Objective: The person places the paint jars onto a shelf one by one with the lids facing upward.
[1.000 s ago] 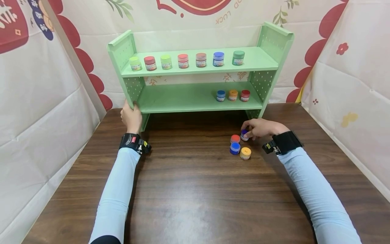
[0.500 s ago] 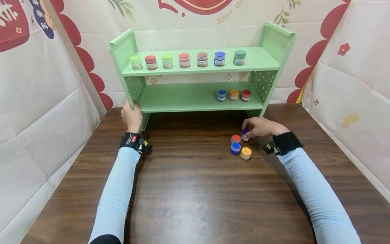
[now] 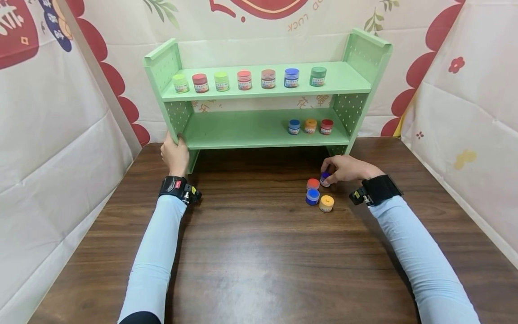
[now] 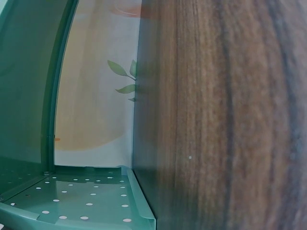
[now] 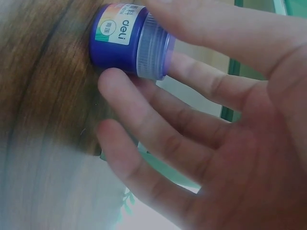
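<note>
My right hand (image 3: 350, 168) is at the front right of the shelf. It pinches a small dark purple-blue paint jar (image 5: 117, 45) with a clear ribbed lid between thumb and fingers; the jar stands at the wood table surface. Beside it are a red-lidded jar (image 3: 313, 184), a bright blue jar (image 3: 312, 197) and a yellow jar (image 3: 326, 204). My left hand (image 3: 176, 157) grips the front edge of the left side panel of the green two-tier shelf (image 3: 243, 129), its fingertips partly hidden behind the panel. That hand is out of sight in the left wrist view.
Several paint jars stand in a row on the upper tier, from a light green jar (image 3: 180, 84) to a dark green jar (image 3: 317, 77). Three more, including an orange jar (image 3: 310, 126), sit at the lower tier's right. Printed cloth (image 3: 465, 112) hangs round the wooden table (image 3: 259, 252).
</note>
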`<state>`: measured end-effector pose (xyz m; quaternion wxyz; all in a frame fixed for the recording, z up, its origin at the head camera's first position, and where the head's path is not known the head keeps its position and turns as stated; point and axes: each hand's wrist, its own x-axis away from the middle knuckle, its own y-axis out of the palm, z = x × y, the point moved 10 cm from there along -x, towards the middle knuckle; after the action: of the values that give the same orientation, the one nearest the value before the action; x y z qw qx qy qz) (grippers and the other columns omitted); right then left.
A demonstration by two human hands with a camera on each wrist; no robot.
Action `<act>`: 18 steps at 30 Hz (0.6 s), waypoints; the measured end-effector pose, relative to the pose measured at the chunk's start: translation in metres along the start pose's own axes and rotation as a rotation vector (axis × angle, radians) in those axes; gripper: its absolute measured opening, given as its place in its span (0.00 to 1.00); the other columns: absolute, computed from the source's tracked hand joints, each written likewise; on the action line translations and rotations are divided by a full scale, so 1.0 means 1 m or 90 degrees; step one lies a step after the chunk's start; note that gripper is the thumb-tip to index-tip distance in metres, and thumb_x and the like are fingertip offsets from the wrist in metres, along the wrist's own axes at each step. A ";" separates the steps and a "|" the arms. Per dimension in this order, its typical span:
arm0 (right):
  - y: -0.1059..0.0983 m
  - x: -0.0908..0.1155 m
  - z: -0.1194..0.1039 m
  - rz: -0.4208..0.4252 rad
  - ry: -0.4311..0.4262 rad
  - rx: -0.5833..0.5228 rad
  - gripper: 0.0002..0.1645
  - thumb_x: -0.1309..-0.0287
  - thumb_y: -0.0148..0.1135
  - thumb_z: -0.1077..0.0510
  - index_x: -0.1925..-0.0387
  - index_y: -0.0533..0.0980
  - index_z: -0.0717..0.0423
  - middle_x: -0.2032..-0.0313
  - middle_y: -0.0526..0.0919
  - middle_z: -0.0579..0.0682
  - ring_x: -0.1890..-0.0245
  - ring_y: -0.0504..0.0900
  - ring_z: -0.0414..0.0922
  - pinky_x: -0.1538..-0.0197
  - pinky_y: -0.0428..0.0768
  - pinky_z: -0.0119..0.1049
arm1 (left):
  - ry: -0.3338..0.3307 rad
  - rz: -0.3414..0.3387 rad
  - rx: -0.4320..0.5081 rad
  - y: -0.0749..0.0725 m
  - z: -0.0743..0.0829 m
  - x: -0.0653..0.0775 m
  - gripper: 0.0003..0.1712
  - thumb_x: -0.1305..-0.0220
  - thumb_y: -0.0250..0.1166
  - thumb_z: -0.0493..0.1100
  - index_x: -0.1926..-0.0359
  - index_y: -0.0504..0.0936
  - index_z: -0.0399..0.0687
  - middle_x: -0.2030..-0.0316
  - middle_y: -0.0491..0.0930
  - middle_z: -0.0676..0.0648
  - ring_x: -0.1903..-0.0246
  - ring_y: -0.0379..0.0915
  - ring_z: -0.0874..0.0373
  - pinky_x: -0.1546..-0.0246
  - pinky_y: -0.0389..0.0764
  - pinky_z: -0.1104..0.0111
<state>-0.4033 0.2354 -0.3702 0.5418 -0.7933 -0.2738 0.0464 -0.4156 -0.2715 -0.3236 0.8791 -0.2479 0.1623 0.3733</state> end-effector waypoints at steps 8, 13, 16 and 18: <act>-0.003 -0.001 0.002 0.022 0.009 0.005 0.22 0.39 0.73 0.53 0.47 0.79 0.58 0.58 0.86 0.54 0.60 0.82 0.47 0.54 0.78 0.43 | -0.004 0.001 -0.004 0.000 -0.001 0.000 0.15 0.26 0.55 0.49 0.49 0.81 0.48 0.45 0.85 0.38 0.43 0.81 0.34 0.47 0.75 0.39; -0.001 -0.002 0.004 0.012 0.008 -0.014 0.20 0.35 0.68 0.54 0.47 0.79 0.62 0.61 0.87 0.54 0.65 0.83 0.46 0.57 0.78 0.39 | -0.002 0.002 -0.001 0.000 -0.001 -0.001 0.15 0.26 0.56 0.49 0.49 0.81 0.47 0.44 0.85 0.38 0.43 0.81 0.34 0.47 0.75 0.39; 0.000 -0.002 0.005 0.003 -0.002 -0.032 0.20 0.32 0.65 0.56 0.46 0.79 0.66 0.62 0.88 0.55 0.67 0.86 0.46 0.59 0.79 0.38 | -0.002 0.002 0.005 0.000 -0.001 0.000 0.15 0.26 0.56 0.48 0.48 0.82 0.47 0.44 0.86 0.39 0.43 0.81 0.35 0.46 0.75 0.40; 0.000 -0.002 0.005 0.002 -0.007 -0.037 0.20 0.30 0.63 0.56 0.45 0.79 0.68 0.61 0.88 0.56 0.67 0.87 0.46 0.59 0.80 0.38 | -0.002 0.002 0.008 0.001 -0.001 0.000 0.15 0.26 0.56 0.48 0.48 0.82 0.47 0.44 0.86 0.39 0.43 0.81 0.36 0.46 0.75 0.40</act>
<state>-0.4069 0.2382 -0.3725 0.5171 -0.8088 -0.2767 0.0439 -0.4165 -0.2719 -0.3246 0.8805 -0.2414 0.1636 0.3738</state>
